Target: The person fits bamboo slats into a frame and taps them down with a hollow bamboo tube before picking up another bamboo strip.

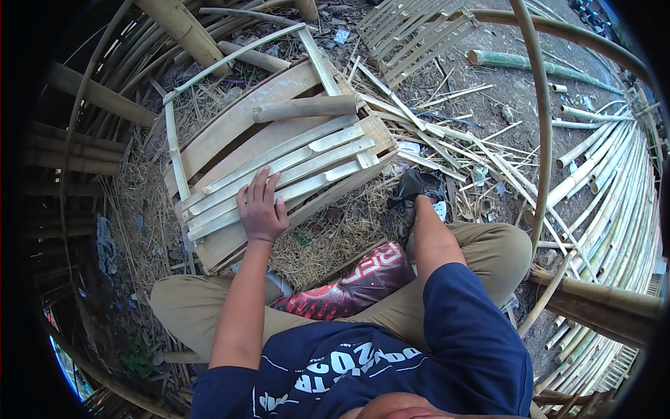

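My left hand (262,208) lies flat, fingers stretched out, on a row of split bamboo slats (307,167). The slats belong to a frame whose long thin side strips (239,59) reach to the far side. Beneath it is a low wooden bench of planks (279,82). A short round bamboo piece (305,109) lies across the planks beyond the slats. My right hand (423,203) reaches down into a black plastic bag (419,186) beside the bench, and its fingers are hidden there; what they hold cannot be told.
A finished-looking slatted bamboo panel (417,40) lies at the far side. Loose split strips (460,140) cover the ground right of the bench. Many bamboo poles (614,188) are piled at the right. A red and dark printed sack (349,283) lies between my legs, near bamboo shavings (317,244).
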A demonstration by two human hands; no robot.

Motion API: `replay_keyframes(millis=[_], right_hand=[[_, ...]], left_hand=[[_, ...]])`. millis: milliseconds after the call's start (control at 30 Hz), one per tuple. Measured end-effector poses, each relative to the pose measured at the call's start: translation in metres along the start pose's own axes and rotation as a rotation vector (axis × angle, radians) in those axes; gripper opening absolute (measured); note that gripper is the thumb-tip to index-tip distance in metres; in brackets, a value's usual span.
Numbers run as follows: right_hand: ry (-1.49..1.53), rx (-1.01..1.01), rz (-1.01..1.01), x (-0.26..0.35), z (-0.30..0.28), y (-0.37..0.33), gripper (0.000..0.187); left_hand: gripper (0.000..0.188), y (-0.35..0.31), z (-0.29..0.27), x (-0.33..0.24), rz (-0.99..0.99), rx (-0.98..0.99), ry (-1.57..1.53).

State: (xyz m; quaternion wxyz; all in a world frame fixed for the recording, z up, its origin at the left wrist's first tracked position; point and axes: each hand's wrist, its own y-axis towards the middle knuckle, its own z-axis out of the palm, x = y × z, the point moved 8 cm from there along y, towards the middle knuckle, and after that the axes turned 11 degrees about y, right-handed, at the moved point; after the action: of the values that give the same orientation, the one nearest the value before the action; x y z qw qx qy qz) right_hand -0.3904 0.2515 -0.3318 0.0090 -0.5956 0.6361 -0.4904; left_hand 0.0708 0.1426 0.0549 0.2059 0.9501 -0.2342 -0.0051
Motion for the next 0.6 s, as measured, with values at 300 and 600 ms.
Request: replay_keyframes(millis=[300, 600], right_hand=[[-0.187, 0.429, 0.125, -0.053, 0.071, 0.017, 0.016], [-1.277, 1.076, 0.412, -0.015, 0.011, -0.116, 0.026]], left_hand=[[0.057, -0.016, -0.01, 0.017, -0.016, 0.008, 0.046], [0.054, -0.025, -0.002, 0.025, -0.011, -0.04, 0.027]])
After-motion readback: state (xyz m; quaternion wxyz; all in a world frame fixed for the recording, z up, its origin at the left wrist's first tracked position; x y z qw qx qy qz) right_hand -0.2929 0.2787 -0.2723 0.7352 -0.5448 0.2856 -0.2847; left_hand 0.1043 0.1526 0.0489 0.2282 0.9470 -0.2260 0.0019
